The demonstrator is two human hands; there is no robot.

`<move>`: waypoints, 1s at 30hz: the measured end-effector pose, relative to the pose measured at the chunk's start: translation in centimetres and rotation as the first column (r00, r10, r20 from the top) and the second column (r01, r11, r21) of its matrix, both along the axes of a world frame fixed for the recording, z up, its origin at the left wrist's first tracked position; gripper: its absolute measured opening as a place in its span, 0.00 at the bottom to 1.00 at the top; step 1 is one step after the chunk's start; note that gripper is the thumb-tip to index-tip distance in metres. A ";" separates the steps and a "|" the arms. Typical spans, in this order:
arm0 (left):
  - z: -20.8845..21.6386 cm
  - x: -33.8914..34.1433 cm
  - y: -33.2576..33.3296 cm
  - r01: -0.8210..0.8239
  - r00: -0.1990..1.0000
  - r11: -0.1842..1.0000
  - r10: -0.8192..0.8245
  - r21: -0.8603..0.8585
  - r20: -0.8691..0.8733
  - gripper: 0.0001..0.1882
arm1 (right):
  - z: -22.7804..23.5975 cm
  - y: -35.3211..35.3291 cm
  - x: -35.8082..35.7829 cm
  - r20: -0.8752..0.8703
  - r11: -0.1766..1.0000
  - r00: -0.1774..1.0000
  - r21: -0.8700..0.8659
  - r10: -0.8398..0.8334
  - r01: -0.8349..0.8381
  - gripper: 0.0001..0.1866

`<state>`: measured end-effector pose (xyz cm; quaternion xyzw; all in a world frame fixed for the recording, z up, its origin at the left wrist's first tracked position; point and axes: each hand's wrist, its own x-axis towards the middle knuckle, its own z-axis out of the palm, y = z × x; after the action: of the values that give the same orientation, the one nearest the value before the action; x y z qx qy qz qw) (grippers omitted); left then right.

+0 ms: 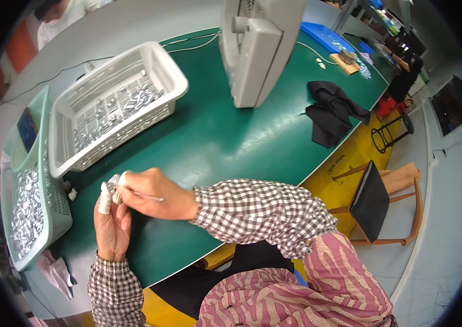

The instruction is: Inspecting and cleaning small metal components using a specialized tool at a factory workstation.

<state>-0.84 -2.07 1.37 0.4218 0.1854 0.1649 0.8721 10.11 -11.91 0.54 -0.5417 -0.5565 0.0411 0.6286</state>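
Observation:
My left hand is raised over the green table near the baskets, its thumb and fingertips wrapped in white finger covers. Pinched in it is a small silvery metal part, mostly hidden by the fingers. My right hand meets it from the right, also with white on the fingertips. It grips a thin metal rod-like tool, whose end sticks out below the knuckles; the tip at the part is hidden. Beyond my hands stands a white plastic basket with many small silvery metal parts scattered inside.
At the left, a light green basket holds a heap of small metal parts; a smaller green tray with a dark phone-like object rests on it. A grey lamp-like device, black cloth and pale cloth lie around. A chair stands right.

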 end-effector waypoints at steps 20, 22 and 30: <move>-0.9 0.0 2.1 0.035 0.996 0.975 -0.017 -0.218 0.088 0.14 | 1.4 -1.8 1.0 -0.210 0.999 0.977 -0.044 -0.022 0.013 0.12; -0.8 -0.1 2.0 0.076 0.994 0.966 -0.053 -0.245 0.098 0.14 | 1.6 -1.8 0.7 0.096 0.997 0.994 -0.051 -0.046 0.051 0.10; -0.3 0.1 1.1 0.062 0.997 0.988 -0.056 -0.140 0.045 0.14 | 0.8 -1.5 0.7 0.168 0.998 0.985 -0.049 -0.031 0.039 0.06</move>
<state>-0.74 -0.97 1.11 0.3609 0.1661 0.1340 0.9079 10.81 -13.43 1.34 -0.5692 -0.5964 -0.0010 0.5660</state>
